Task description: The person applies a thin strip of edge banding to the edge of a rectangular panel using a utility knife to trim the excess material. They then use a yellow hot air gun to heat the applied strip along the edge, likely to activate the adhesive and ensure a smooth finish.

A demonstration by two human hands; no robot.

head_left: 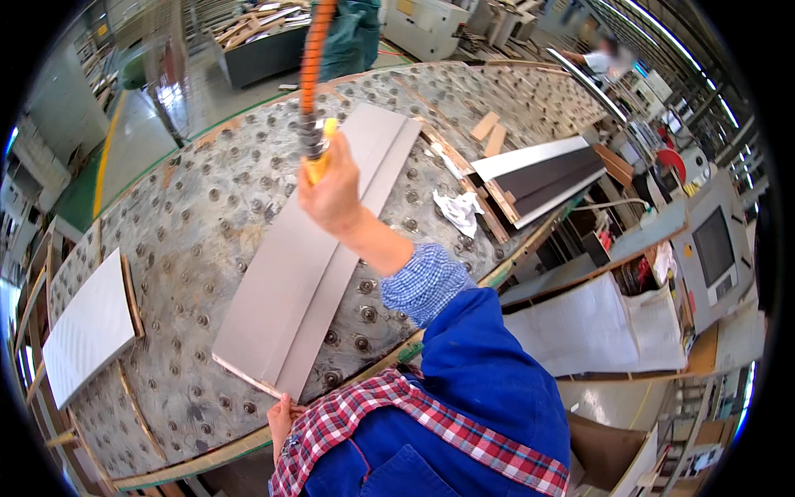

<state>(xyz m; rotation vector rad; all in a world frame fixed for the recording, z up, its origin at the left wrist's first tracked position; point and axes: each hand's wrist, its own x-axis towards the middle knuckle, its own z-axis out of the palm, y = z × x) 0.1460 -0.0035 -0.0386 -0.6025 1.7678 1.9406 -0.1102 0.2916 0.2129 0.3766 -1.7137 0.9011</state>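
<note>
Head view: right hand (334, 192) clenched on yellow air nozzle (319, 157), frame centre.
Left hand (281, 418) grasping grey panel (319, 248) at its lower end.

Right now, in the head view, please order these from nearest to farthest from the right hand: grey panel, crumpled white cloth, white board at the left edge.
From the right hand:
1. Grey panel, directly under the hand.
2. Crumpled white cloth, to its right.
3. White board, far left on the table.
</note>
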